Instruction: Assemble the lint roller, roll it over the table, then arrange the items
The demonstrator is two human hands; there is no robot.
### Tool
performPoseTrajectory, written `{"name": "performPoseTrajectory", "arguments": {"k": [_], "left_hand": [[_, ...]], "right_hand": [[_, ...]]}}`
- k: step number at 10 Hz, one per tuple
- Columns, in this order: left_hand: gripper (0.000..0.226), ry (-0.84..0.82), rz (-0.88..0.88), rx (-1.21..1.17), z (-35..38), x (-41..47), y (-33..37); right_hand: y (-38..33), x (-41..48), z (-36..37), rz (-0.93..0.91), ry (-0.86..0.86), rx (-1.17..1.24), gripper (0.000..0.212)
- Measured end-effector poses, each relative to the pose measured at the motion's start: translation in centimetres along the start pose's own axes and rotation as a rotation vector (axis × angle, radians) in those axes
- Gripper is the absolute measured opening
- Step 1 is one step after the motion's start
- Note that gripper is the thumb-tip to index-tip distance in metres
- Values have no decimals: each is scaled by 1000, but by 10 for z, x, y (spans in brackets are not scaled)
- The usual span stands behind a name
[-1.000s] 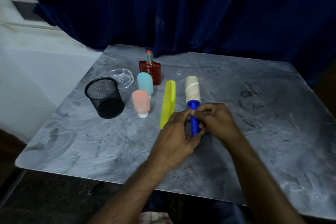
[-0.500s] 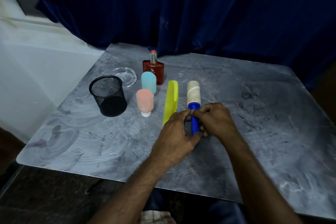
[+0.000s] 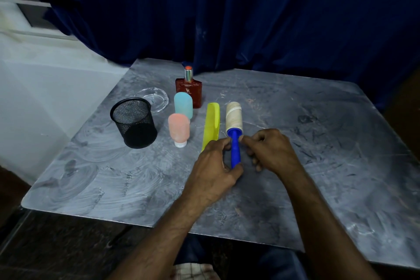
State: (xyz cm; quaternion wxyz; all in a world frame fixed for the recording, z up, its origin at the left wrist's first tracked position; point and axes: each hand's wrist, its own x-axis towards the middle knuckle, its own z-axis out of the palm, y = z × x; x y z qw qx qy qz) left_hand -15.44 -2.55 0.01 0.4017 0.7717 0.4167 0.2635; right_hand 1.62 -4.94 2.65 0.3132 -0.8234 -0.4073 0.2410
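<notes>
The lint roller lies on the grey table [image 3: 329, 148], its beige sticky roll [image 3: 234, 118] pointing away from me and its blue handle [image 3: 235, 152] pointing toward me. My left hand [image 3: 214, 167] pinches the handle from the left, with the thumb under its near end. My right hand [image 3: 271, 150] is curled on the right side, and its fingertips touch the handle just below the roll. A yellow comb [image 3: 212, 125] lies parallel to the roller, just left of it.
Left of the comb stand a pink bottle [image 3: 178, 130], a light blue bottle [image 3: 183, 105] and a red perfume bottle [image 3: 189, 91]. A glass ashtray [image 3: 155, 98] and a black mesh cup [image 3: 134, 123] sit further left. A dark blue curtain [image 3: 250, 18] hangs behind the table.
My two hands have parted slightly, so more of the blue handle shows between them. The roller and the other items have stayed where they were.
</notes>
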Motion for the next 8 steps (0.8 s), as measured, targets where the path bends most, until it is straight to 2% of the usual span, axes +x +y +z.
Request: {"name": "performPoseTrajectory", "arguments": {"k": [4, 7, 8], "left_hand": [[66, 38, 35, 67, -1, -1, -4], [60, 87, 45, 91, -5, -11, -1], [58, 170, 125, 69, -4, -17, 5]], "right_hand": [[1, -9, -6, -47, 30, 3, 41], [5, -19, -14, -148, 159, -69, 30], [11, -26, -16, -178, 245, -46, 33]]}}
